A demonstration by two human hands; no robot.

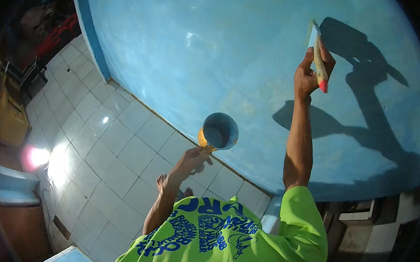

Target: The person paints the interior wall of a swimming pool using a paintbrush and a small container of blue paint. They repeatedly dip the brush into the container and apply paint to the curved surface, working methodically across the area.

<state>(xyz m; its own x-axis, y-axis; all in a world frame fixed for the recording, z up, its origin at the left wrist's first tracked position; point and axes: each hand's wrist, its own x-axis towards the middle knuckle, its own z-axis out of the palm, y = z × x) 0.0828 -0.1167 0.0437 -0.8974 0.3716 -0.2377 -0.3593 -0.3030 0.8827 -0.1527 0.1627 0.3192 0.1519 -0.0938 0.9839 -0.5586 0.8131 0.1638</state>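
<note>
My right hand (306,77) is raised to the light blue wall (215,53), fingers closed round the handle of a flat paintbrush (319,65). The handle is yellowish with a red end, which points down toward me. At the top, the brush head meets the wall or comes very near it; its bristles show only edge-on. Lower and to the left, my left hand (190,163) grips the handle of a yellow-orange dipper (202,138). Its mouth faces up, and the inside looks grey-blue. How much liquid it holds is hard to make out.
White floor tiles (85,141) run along the wall's foot. A bright lamp (37,157) shines at the left, with a cable near it. Yellow furniture (7,112) stands at the far left. Dark shadows of my arm and brush fall on the wall's right side.
</note>
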